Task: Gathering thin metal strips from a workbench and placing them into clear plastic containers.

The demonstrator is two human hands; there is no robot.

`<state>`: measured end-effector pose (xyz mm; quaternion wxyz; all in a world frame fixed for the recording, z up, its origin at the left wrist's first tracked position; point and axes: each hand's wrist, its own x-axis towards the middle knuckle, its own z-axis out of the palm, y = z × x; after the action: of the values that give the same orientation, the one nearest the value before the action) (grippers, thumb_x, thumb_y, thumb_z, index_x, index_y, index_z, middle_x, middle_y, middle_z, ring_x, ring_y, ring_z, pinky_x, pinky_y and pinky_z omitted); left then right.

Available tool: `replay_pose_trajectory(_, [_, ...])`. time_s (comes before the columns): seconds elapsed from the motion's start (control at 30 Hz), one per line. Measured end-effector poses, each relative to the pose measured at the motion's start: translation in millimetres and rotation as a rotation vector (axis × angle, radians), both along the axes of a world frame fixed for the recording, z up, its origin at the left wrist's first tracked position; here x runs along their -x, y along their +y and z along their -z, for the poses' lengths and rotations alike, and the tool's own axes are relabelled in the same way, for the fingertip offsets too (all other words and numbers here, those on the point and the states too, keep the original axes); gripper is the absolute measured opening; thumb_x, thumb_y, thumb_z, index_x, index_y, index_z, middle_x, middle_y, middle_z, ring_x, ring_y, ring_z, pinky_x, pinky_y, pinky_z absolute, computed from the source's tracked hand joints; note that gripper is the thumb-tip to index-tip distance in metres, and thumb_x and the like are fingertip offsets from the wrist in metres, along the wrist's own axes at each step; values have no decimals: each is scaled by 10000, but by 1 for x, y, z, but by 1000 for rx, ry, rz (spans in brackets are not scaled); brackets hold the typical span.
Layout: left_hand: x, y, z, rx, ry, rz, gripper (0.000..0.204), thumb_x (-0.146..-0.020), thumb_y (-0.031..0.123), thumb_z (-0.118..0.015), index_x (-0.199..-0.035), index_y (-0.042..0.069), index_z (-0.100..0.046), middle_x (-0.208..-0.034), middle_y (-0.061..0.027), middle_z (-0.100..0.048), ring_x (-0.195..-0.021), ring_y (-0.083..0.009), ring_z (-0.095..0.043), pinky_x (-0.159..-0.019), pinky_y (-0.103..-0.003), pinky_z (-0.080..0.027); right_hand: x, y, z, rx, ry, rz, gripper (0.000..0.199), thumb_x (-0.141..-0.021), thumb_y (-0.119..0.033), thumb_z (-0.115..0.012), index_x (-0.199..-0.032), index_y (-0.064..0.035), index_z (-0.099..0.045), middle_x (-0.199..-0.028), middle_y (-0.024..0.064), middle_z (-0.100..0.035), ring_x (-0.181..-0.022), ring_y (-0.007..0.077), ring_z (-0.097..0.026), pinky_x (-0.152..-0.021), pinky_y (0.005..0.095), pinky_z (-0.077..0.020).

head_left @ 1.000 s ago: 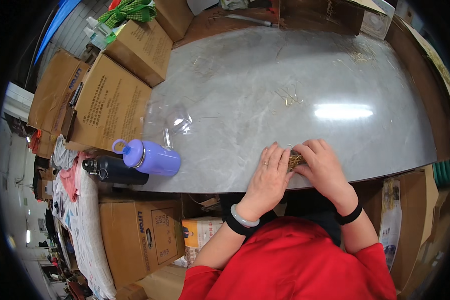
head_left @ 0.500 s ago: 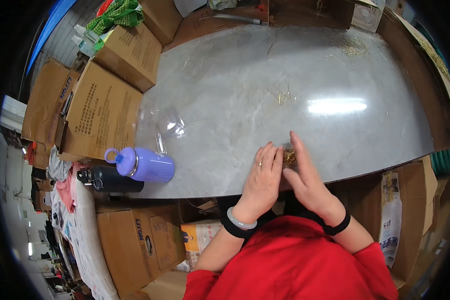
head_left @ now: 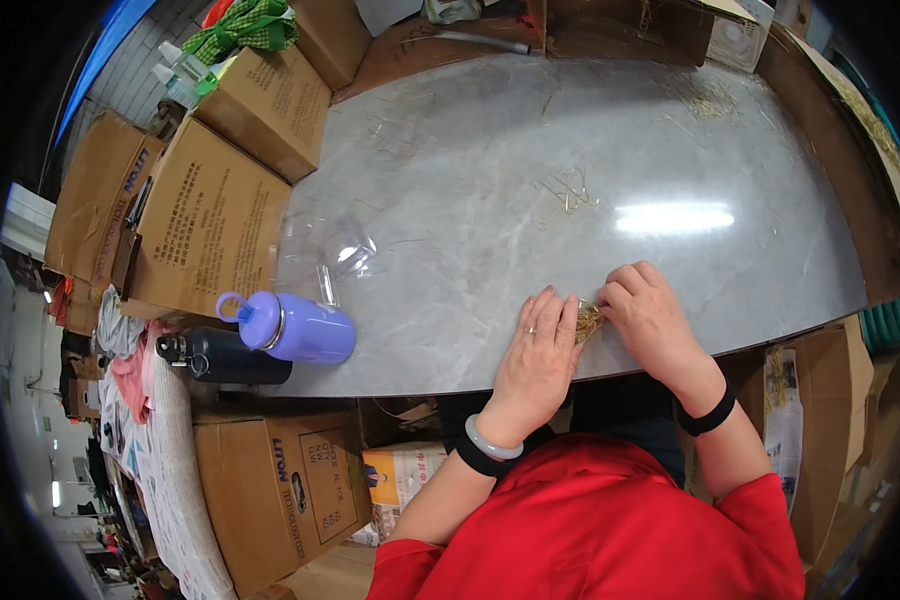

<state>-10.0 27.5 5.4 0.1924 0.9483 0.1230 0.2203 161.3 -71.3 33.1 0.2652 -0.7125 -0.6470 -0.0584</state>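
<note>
Near the table's front edge, my left hand (head_left: pixel 538 362) lies with its fingers stretched out, its inner side against a small bunch of thin gold wire pieces (head_left: pixel 589 320). My right hand (head_left: pixel 652 318) is on the other side of the bunch. Its fingers are curled and pinched at the bunch's right edge, and the fingertips are partly hidden. Farther back on the grey table (head_left: pixel 450 250) lies a loose cluster of similar bent gold wires (head_left: pixel 570 190).
A purple bottle (head_left: pixel 310 330) and a black bottle (head_left: pixel 235 357) lie at the left front edge, next to a clear plastic container (head_left: pixel 345 250). Cardboard boxes (head_left: pixel 210 220) line the left side. More wires (head_left: pixel 708 98) are scattered at the far right, by a cardboard wall (head_left: pixel 830 160).
My right hand has gone from flat and upright beside the bunch to curled and pinching at it, slightly to the right. My left hand has shifted a little right.
</note>
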Motion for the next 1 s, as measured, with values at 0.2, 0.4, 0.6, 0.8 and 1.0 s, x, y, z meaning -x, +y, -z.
replay_pose_trajectory(0.2, [0,0,-1,-13,-13,-10,599,-914,75,-649,-1438,-69,-398,-1366,-239,-436,-1329,-434,-437,-1156,-521,-357,12,-4,-1,100,70,130,108,-817,-30,-642,-902,-45,-576,-923,133,-593,-912,332,-586,-763,426,-486])
replay_pose_trajectory(0.4, [1,1,1,-1,-13,-22,676,-890,7,-608,-1498,-62,-320,-1424,-257,-416,-1344,-452,-419,-1165,-518,-344,25,-9,-20,266,747,129,165,-932,-64,-597,-1079,7,-619,-1065,201,-659,-1012,389,-626,-828,431,-512])
replay_pose_trajectory(0.6, [4,0,2,110,-79,-30,835,-885,-24,-581,-1582,-24,-122,-1354,-268,-475,-1318,-433,-468,-1154,-521,-373,43,-12,-11,-62,380,136,275,-926,-95,-648,-1179,8,-616,-1208,201,-631,-1099,388,-604,-912,439,-508])
replay_pose_trajectory(0.8, [5,9,1,320,-130,8,986,-838,-102,-643,-1612,46,-50,-1427,-280,-468,-1276,-456,-507,-1059,-454,-456,37,-2,15,-91,151,-78,367,-815,-27,-672,-1173,26,-611,-1217,173,-610,-1166,371,-577,-994,442,-491])
replay_pose_trajectory(1.0, [14,12,-1,302,-45,32,844,-873,-67,-579,-1590,-13,-137,-1414,-310,-468,-1295,-499,-470,-1078,-483,-433,45,-1,17,-78,151,-108,412,-771,-4,-662,-1178,35,-610,-1246,167,-602,-1191,367,-572,-1011,447,-489])
